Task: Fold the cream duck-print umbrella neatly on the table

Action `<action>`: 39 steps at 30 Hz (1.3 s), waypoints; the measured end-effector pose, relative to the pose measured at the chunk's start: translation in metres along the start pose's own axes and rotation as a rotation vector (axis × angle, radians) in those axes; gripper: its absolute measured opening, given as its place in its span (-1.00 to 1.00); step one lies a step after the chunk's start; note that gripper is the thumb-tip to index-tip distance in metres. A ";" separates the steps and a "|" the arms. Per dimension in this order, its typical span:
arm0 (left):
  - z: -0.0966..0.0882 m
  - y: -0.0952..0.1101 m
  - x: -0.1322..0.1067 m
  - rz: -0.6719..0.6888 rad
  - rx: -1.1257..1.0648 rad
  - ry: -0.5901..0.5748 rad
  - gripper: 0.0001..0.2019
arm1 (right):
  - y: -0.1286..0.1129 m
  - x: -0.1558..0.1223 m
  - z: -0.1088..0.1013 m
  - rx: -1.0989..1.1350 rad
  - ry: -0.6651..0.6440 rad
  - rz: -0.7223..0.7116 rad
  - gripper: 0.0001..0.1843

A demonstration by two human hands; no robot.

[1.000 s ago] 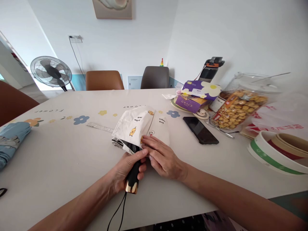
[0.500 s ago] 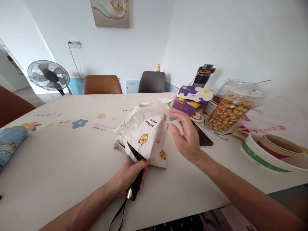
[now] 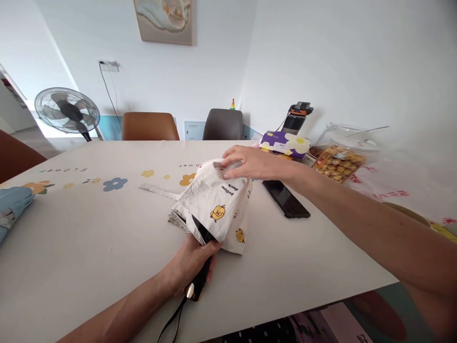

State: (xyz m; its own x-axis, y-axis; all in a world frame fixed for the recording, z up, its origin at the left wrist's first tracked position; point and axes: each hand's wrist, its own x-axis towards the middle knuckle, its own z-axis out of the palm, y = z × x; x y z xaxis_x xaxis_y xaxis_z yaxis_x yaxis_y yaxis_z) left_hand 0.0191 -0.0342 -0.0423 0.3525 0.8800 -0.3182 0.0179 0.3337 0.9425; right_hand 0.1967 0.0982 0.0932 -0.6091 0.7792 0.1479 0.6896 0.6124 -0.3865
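A folded white umbrella (image 3: pixel 214 200) printed with yellow ducks lies on the table (image 3: pixel 89 238) in front of me. My left hand (image 3: pixel 194 264) is wrapped round its black handle (image 3: pixel 200 281), from which a black wrist strap hangs over the table's near edge. My right hand (image 3: pixel 250 163) reaches across and rests on the far top end of the canopy, fingers curled over the fabric. A loose fabric strap (image 3: pixel 157 191) trails off to the left of the canopy.
A black phone (image 3: pixel 285 199) lies just right of the umbrella. Behind it are a purple box (image 3: pixel 283 142), a dark bottle (image 3: pixel 298 116) and a clear jar of snacks (image 3: pixel 339 159). A blue folded umbrella (image 3: pixel 12 205) lies at the left edge. Two chairs and a fan stand beyond.
My right hand left the fabric near the handle, lifted, and moved forward onto the umbrella's far end. The canopy was turned up. My left hand kept hold of the handle.
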 end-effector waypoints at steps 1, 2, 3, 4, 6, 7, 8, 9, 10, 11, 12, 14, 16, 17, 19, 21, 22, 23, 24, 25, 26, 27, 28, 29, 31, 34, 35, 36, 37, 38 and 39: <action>0.000 -0.001 0.000 0.003 -0.001 -0.001 -0.73 | -0.002 0.000 0.000 0.000 -0.027 0.004 -0.73; -0.001 -0.002 0.001 0.003 0.002 -0.003 -0.74 | -0.004 0.000 0.001 0.000 -0.048 0.009 -0.74; -0.001 -0.002 0.001 0.003 0.008 -0.006 -0.74 | -0.005 0.001 0.002 0.000 -0.054 0.014 -0.77; -0.001 -0.003 0.000 0.003 0.017 -0.007 -0.75 | -0.007 0.001 0.003 0.003 -0.046 0.020 -0.82; -0.002 -0.003 0.000 0.005 0.029 -0.006 -0.74 | -0.008 0.004 0.003 0.043 -0.005 0.023 -0.93; -0.002 -0.003 0.000 0.007 0.029 -0.004 -0.73 | -0.007 0.005 0.003 0.092 0.037 0.017 -0.98; -0.002 -0.003 0.000 0.000 0.022 -0.006 -0.71 | -0.006 0.007 0.001 0.158 0.094 0.008 -0.98; -0.002 -0.003 0.000 -0.017 0.004 -0.008 -0.69 | -0.004 0.009 0.000 0.233 0.160 0.001 -0.97; -0.002 -0.003 0.001 -0.041 -0.024 -0.013 -0.68 | -0.001 0.012 -0.001 0.305 0.227 0.000 -0.96; -0.002 -0.003 0.001 -0.065 -0.055 -0.018 -0.66 | 0.002 0.014 -0.002 0.363 0.286 0.007 -0.96; -0.002 -0.003 0.002 -0.087 -0.085 -0.024 -0.66 | 0.005 0.015 -0.002 0.399 0.329 0.023 -0.94; -0.002 -0.003 0.003 -0.112 -0.133 -0.033 -0.65 | 0.009 0.018 -0.001 0.406 0.354 0.065 -0.88; -0.003 -0.003 0.004 -0.115 -0.165 -0.044 -0.65 | 0.008 0.018 0.002 0.368 0.337 0.086 -0.81; -0.003 -0.002 0.004 -0.118 -0.183 -0.052 -0.66 | 0.006 0.018 0.004 0.350 0.320 0.087 -0.77; -0.003 -0.002 0.004 -0.121 -0.224 -0.066 -0.67 | -0.001 0.016 0.004 0.329 0.284 0.076 -0.73; -0.003 0.000 0.003 -0.131 -0.247 -0.071 -0.68 | -0.007 0.014 0.002 0.315 0.284 0.071 -0.72; -0.003 0.000 0.003 -0.140 -0.250 -0.069 -0.68 | -0.009 0.014 0.001 0.302 0.294 0.068 -0.72; -0.003 0.001 0.003 -0.151 -0.248 -0.069 -0.67 | -0.010 0.014 0.001 0.284 0.311 0.064 -0.72; -0.004 0.001 0.002 -0.163 -0.248 -0.069 -0.66 | -0.011 0.014 0.001 0.262 0.340 0.062 -0.72; -0.004 0.000 0.002 -0.175 -0.249 -0.072 -0.66 | -0.011 0.015 0.001 0.237 0.377 0.058 -0.72; -0.004 0.000 0.003 -0.182 -0.253 -0.076 -0.65 | -0.010 0.016 0.003 0.208 0.419 0.054 -0.72; -0.004 -0.001 0.003 -0.184 -0.261 -0.078 -0.66 | -0.009 0.018 0.005 0.175 0.465 0.052 -0.73; -0.004 -0.001 0.003 -0.183 -0.271 -0.081 -0.66 | -0.009 0.020 0.007 0.139 0.508 0.051 -0.74; -0.004 -0.002 0.004 -0.180 -0.283 -0.084 -0.66 | -0.008 0.021 0.009 0.102 0.536 0.053 -0.76; -0.004 -0.001 0.003 -0.181 -0.306 -0.087 -0.66 | -0.009 0.025 0.013 0.042 0.550 0.066 -0.80; -0.002 0.004 0.002 -0.206 -0.335 -0.084 -0.66 | -0.011 0.030 0.015 0.024 0.536 0.077 -0.89; -0.002 0.006 0.001 -0.214 -0.344 -0.084 -0.65 | -0.011 0.032 0.014 0.045 0.510 0.068 -0.88; -0.002 0.007 0.001 -0.218 -0.357 -0.087 -0.65 | -0.009 0.034 0.013 0.080 0.460 0.050 -0.84; -0.002 0.007 0.001 -0.218 -0.373 -0.091 -0.65 | -0.006 0.036 0.011 0.122 0.382 0.030 -0.79; -0.002 0.007 0.001 -0.218 -0.390 -0.100 -0.65 | -0.003 0.038 0.009 0.164 0.283 0.013 -0.73; -0.003 0.007 0.001 -0.216 -0.407 -0.108 -0.65 | 0.001 0.040 0.007 0.207 0.166 0.004 -0.70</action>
State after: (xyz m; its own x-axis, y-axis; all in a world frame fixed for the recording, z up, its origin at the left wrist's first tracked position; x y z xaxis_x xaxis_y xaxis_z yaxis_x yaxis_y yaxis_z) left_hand 0.0168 -0.0303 -0.0365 0.4766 0.7431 -0.4696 -0.2597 0.6294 0.7324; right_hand 0.1700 0.1292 0.0922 -0.5221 0.8033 0.2866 0.5867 0.5822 -0.5628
